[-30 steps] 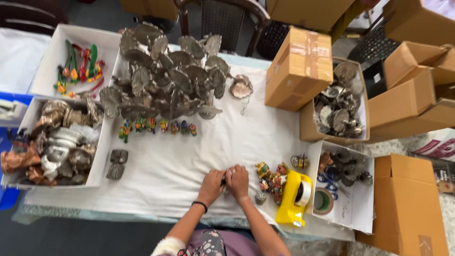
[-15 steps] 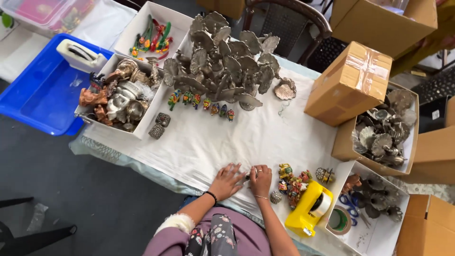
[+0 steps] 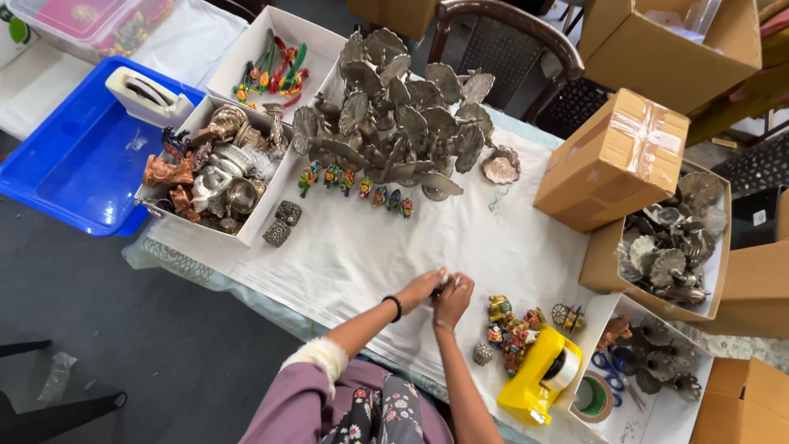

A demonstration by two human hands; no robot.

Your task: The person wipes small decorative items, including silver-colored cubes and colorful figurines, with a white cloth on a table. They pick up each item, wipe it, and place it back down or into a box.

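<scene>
My left hand [image 3: 420, 289] and my right hand [image 3: 454, 298] meet just above the white cloth [image 3: 362, 247] near the table's front edge. Their fingers pinch one small dark object [image 3: 437, 289] between them; it is too small to tell what it is. A black band circles my left wrist. Right of my right hand lies a cluster of small painted figurines [image 3: 513, 323] and a little round metal piece [image 3: 482, 353]. A yellow tape dispenser [image 3: 539, 376] stands beyond them.
Grey metal peacock figures [image 3: 394, 115] crowd the table's back, with a row of tiny coloured figurines [image 3: 355, 181] in front. White boxes hold metal statuettes [image 3: 212, 170] and coloured ornaments [image 3: 271, 66]. Cardboard boxes [image 3: 615, 160] stand right. A blue bin [image 3: 70, 156] sits left.
Both hands rose slightly off the cloth and closed together on the small object; half a second ago my left hand lay flat with spread fingers. The camera view has shifted a little.
</scene>
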